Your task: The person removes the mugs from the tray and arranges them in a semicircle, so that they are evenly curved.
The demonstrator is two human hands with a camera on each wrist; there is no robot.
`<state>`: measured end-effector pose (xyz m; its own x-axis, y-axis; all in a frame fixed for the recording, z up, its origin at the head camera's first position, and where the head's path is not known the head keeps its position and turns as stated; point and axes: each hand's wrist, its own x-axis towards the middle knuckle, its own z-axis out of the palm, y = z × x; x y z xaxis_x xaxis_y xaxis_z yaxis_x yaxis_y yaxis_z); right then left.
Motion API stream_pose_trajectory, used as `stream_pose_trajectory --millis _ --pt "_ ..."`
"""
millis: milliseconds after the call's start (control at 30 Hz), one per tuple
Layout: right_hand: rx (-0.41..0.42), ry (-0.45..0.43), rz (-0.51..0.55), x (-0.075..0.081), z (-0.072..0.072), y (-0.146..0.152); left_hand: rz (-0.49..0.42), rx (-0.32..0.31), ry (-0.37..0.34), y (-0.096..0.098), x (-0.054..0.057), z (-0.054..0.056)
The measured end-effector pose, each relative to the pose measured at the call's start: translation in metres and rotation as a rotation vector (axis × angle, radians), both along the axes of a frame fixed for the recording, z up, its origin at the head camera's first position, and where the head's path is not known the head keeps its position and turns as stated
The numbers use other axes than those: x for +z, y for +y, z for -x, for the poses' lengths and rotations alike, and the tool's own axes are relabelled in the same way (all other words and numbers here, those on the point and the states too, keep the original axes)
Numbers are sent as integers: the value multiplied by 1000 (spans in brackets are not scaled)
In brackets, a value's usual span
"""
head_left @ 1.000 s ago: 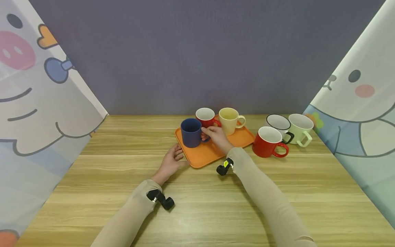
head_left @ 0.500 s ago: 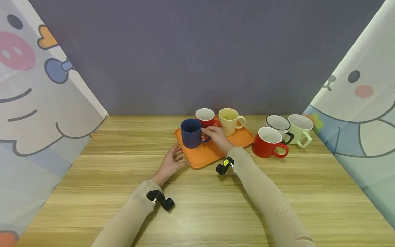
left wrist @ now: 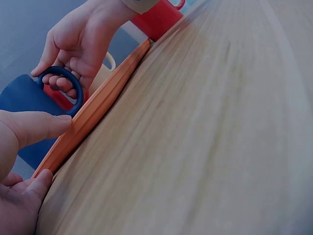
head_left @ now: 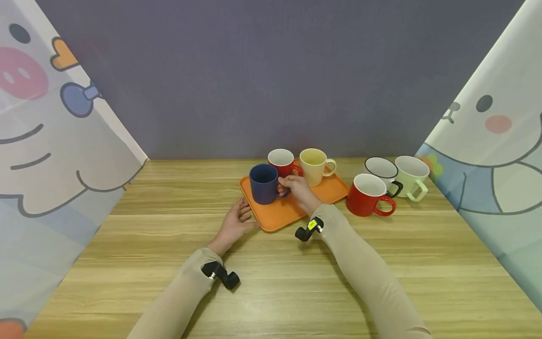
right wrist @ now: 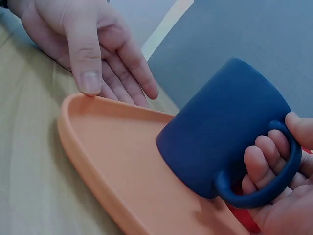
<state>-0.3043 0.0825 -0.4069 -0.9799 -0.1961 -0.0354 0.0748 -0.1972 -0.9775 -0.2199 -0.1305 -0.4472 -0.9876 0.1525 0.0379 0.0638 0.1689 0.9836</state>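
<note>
A navy blue mug (head_left: 261,192) stands upright at the left end of an orange tray (head_left: 275,217). My right hand (head_left: 299,189) holds the mug by its handle, fingers passed through the loop and thumb on top, as the right wrist view shows. My left hand (head_left: 234,225) is at the tray's near left corner. Its thumb (right wrist: 90,81) touches the rim, while the other fingers (right wrist: 134,66) extend fairly straight along the outer side. Behind the blue mug on the tray are a red mug (head_left: 282,169) with white inside and a pale yellow mug (head_left: 312,173).
Right of the tray, on the wooden table (head_left: 271,292), stand another red mug (head_left: 360,200), a white mug with a black rim (head_left: 382,168) and a pale green mug (head_left: 408,181). A grey panel (head_left: 271,80) rises at the back, with cartoon-printed cloths on both sides.
The blue mug and the right hand have shifted very slightly to the right on the tray. The left hand and the other mugs stay where they were.
</note>
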Motion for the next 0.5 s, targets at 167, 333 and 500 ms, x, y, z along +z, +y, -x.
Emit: stream_pose_trajectory --millis 167,333,500 --pt "4 -1 13 1 -7 5 5 1 -1 0 1 -1" --pt "36 -7 56 7 -13 14 7 3 -5 0 0 -2" --pt "47 -1 95 18 -15 25 3 7 -13 0 -1 0"
